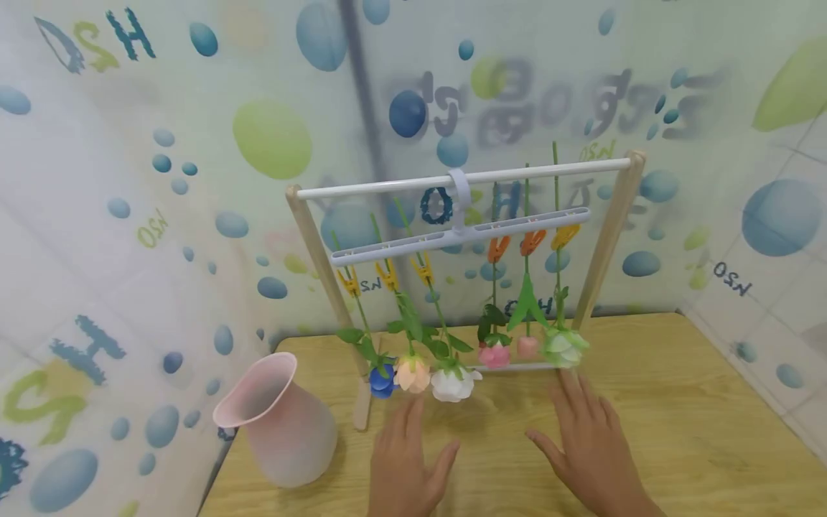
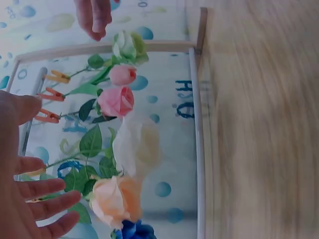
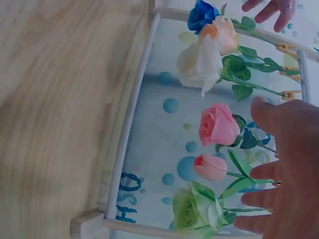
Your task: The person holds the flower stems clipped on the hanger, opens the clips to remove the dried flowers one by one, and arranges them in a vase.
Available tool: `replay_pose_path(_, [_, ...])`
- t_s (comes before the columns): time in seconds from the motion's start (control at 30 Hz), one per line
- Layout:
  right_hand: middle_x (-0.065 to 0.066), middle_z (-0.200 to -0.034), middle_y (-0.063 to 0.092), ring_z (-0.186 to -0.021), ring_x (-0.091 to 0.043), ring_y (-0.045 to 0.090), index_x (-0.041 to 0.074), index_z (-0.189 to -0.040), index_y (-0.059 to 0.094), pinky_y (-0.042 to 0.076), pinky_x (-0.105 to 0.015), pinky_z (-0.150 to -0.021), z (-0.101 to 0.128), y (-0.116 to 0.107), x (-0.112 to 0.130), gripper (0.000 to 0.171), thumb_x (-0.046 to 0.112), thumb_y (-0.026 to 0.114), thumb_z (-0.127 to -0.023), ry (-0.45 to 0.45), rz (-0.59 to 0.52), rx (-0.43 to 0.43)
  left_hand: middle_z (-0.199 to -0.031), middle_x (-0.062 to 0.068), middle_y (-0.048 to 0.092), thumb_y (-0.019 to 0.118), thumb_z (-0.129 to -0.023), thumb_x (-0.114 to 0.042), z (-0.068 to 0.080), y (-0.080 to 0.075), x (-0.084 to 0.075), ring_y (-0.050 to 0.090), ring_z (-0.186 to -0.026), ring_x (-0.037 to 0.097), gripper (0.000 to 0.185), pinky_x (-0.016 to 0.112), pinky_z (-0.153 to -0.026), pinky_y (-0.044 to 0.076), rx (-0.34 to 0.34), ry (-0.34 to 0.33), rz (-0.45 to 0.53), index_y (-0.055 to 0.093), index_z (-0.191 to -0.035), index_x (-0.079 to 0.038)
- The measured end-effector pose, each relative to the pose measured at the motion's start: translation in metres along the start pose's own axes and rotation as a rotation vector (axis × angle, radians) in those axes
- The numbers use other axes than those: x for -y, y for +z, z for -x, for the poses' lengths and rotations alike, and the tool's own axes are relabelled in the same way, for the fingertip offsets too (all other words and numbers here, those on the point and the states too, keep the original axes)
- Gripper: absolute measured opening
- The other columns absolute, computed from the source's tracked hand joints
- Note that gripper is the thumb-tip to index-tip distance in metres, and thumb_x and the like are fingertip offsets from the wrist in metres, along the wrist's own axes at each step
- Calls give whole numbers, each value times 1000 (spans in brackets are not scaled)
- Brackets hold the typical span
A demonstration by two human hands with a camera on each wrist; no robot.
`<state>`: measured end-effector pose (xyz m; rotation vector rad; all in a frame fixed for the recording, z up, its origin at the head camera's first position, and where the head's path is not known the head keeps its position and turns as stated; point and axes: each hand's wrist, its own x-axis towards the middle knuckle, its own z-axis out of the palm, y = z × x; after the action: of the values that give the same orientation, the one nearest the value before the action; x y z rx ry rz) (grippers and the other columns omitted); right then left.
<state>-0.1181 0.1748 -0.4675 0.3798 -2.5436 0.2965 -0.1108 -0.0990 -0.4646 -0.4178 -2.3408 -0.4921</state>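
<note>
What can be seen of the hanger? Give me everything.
The hanger is pale grey-blue and looks like plastic: a slotted bar with a hook rising from its middle. The hook sits over the white rod. In the head view the bar slants, left end lower. Six clips hang below it, three per side, four yellowish and two orange, each holding a flower head down.

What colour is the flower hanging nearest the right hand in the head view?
Pale green; the flower shows best in the right wrist view.
</note>
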Motion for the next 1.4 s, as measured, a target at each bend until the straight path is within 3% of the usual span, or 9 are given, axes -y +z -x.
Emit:
replay_pose_path(0.23, [-26,-140,49,-120,-47,53,-5,-131,51,48,-64,-81,-18,-13,-9,62,40,68,-91,12,-27,-95,-124,12,63,75,-83,-38,-25,5,-21,63,-112,26,67,47,-84,55,-43,46,104,53,-137,-5])
replay_pose_path(0.47, [-31,-128,55,-106,-50,58,-11,-124,54,49,-64,-71,-44,-20,-20,76,57,27,-103,-9,-60,-286,-124,10,62,72,-85,-37,-53,10,-42,63,-110,24,61,41,-83,55,-48,60,195,54,-135,-6])
replay_pose_path(0.63, [-33,-125,56,-107,-52,58,-14,-125,53,49,-65,-75,-62,-27,-27,54,32,56,-99,3,-101,-342,-123,8,64,69,-88,-41,-78,15,-59,65,-110,23,58,38,-83,57,-76,90,220,55,-135,-8])
replay_pose_path(0.73, [-34,-126,56,-109,-51,57,-15,-126,52,49,-63,-81,-75,-32,-29,51,11,70,-86,24,-139,-349,-123,8,65,67,-90,-41,-89,23,-68,65,-111,22,57,39,-86,56,-48,88,261,55,-135,-8])
replay_pose_path(0.83, [-33,-126,56,-111,-49,57,-15,-128,51,50,-61,-83,-91,-33,-29,50,4,71,-86,56,-188,-339,-122,7,65,66,-92,-39,-97,32,-76,65,-108,21,55,39,-89,55,-13,88,301,54,-136,-7])
replay_pose_path(0.9, [-34,-125,56,-108,-49,59,-15,-129,49,52,-60,-79,-101,-31,-29,49,2,70,-88,84,-223,-316,-118,6,65,66,-92,-39,-101,37,-80,66,-99,18,55,36,-85,56,-14,96,304,54,-135,-7])
replay_pose_path(1.07, [-35,-124,56,-96,-50,62,-15,-131,46,52,-60,-72,-118,-16,-29,46,2,65,-92,165,-297,-243,-117,7,66,63,-94,-39,-118,41,-89,67,-99,19,52,33,-81,56,-55,132,278,56,-133,-5])
replay_pose_path(1.33, [-35,-105,60,-71,-46,63,-15,-131,45,51,-56,-57,-120,8,-34,44,4,59,-94,261,-333,-198,-117,7,67,60,-94,-37,-150,44,-102,68,-101,19,47,29,-78,57,-101,157,266,58,-130,-6])
replay_pose_path(1.4, [-35,-104,61,-73,-45,64,-15,-133,43,51,-55,-58,-120,12,-36,45,5,57,-96,282,-326,-178,-119,8,67,59,-95,-38,-156,45,-103,67,-102,19,48,31,-79,57,-95,149,285,58,-130,-6])
